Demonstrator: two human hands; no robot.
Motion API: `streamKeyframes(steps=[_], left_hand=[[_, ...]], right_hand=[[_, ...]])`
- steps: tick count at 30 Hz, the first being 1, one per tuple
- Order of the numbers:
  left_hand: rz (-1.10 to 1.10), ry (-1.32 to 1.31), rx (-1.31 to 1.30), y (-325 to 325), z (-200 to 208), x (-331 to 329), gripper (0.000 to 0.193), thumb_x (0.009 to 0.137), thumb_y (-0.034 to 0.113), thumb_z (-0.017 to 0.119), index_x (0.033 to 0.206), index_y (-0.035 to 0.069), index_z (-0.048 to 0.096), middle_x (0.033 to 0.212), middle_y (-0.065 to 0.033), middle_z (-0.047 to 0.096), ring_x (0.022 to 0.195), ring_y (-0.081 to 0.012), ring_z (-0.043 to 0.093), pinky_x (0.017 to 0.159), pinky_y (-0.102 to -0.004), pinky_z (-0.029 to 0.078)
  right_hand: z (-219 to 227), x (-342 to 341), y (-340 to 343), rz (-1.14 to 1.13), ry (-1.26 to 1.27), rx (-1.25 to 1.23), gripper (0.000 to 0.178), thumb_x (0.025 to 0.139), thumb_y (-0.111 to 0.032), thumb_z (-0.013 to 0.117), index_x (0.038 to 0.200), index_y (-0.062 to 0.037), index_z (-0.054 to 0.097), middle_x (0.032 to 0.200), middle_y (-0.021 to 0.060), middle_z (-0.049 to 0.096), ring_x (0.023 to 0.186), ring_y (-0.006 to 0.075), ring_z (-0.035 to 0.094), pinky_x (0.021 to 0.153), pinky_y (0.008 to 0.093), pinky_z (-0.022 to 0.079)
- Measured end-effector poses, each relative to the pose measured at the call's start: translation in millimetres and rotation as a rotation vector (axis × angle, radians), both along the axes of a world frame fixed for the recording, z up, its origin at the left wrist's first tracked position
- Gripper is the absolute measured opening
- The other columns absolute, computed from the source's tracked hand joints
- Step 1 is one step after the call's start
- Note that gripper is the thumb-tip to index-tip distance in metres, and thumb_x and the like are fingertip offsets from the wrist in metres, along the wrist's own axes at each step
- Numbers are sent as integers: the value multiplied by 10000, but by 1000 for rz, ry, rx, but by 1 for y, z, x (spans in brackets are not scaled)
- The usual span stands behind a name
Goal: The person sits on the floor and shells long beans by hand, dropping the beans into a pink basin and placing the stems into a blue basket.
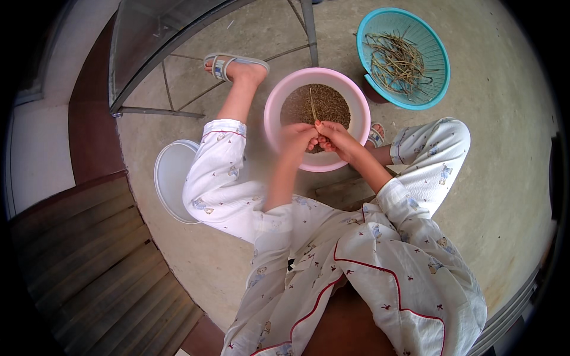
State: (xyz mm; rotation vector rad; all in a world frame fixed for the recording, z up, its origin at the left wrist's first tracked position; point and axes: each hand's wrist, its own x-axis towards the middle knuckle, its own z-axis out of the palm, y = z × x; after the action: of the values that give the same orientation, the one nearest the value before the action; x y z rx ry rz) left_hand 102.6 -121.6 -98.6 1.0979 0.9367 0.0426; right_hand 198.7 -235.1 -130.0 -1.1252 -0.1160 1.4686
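Observation:
A long, thin dried pod (312,105) points up and away from my fingertips, above a pink basin (275,113). My left hand (298,139), slightly blurred, is closed at the pod's near end. Right beside it, my right hand (337,139) pinches the same pod, thumb uppermost, and the two hands touch. Under them the basin holds a layer of small brown seeds or grains (329,107). Where the fingers meet, the lower part of the pod is hidden.
At the far right, a teal slotted basket (439,65) holds many dried pods (399,62), resting on something dark. A white bucket (172,181) lies left of my leg. A metal-framed table (214,24) stands at the far left, and a slatted wooden surface (107,267) at the near left.

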Motion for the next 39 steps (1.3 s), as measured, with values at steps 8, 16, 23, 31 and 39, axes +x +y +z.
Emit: streamKeyframes(steps=[8, 16, 23, 31, 39], left_hand=[[46, -20, -86, 1, -6, -1, 38, 744, 22, 645, 736, -14, 638, 613, -36, 581, 481, -70, 485, 418, -188, 345], [222, -14, -57, 10, -18, -2, 56, 771, 29, 645, 797, -21, 642, 660, -44, 600, 533, -78, 519, 437, -195, 385], [112, -21, -43, 3, -11, 0, 70, 765, 28, 648, 808, -28, 654, 661, -48, 606, 519, -82, 525, 432, -194, 387], [91, 22, -5, 4, -6, -1, 66, 739, 32, 653, 775, -23, 648, 617, -39, 583, 475, -78, 496, 406, -197, 353], [88, 63, 25, 5, -7, -2, 60, 740, 36, 656, 766, -15, 641, 618, -40, 585, 477, -80, 502, 409, -202, 366]], right_hand=[[-7, -11, 5, -111, -245, -76, 255, 956, -284, 450, 812, -88, 525, 667, -28, 485, 525, 54, 410, 449, 210, 318], [-4, -9, -6, -97, -319, 30, 112, 928, -115, 447, 886, -44, 523, 699, 2, 543, 581, 66, 498, 514, 209, 415], [-8, -5, -7, -127, -249, 55, 100, 873, -10, 433, 861, -36, 528, 720, 10, 543, 597, 61, 497, 535, 198, 421], [-12, -8, -7, -102, -152, 80, 117, 877, -10, 422, 841, -57, 523, 709, -10, 519, 589, 55, 459, 525, 189, 381], [-7, -7, -8, -79, -107, 73, 115, 899, -34, 427, 839, -65, 520, 693, -22, 503, 569, 52, 435, 511, 188, 364]])
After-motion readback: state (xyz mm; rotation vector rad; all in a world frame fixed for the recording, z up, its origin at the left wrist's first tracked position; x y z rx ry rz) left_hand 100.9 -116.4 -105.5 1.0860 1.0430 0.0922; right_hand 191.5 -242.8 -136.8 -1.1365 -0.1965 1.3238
